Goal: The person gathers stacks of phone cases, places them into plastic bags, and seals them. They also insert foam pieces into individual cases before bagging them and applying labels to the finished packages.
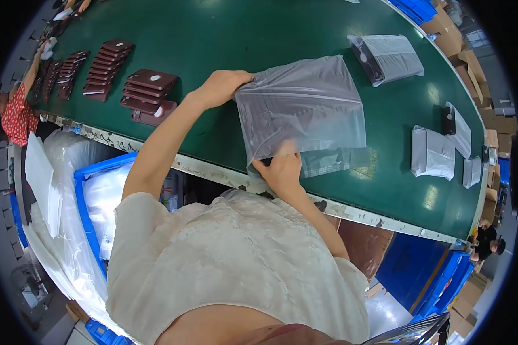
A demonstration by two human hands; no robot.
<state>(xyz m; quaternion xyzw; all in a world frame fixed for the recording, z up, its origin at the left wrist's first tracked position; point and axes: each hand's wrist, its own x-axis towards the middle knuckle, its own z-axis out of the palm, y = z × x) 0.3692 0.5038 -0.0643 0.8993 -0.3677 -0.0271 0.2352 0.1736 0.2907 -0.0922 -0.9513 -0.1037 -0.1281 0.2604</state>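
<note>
A clear plastic bag (305, 109) with dark flat contents lies on the green table in front of me. My left hand (227, 87) is closed on the bag's upper left corner. At its near edge is my right hand (282, 169), the thumb by the lower left corner and the fingers partly behind blurred film. That hand grips the edge of the bag. A loose transparent flap (336, 162) spreads to the right of the right hand. What exactly the bag holds is hard to make out through the film.
Stacks of maroon phone-case-like pieces (149, 89) stand to the left. Wrapped packages lie at the right, one far package (388, 57) and a nearer package (433, 152). A blue crate (83, 190) with plastic sits below the table edge. Another person in a red patterned top (18, 121) is at the far left.
</note>
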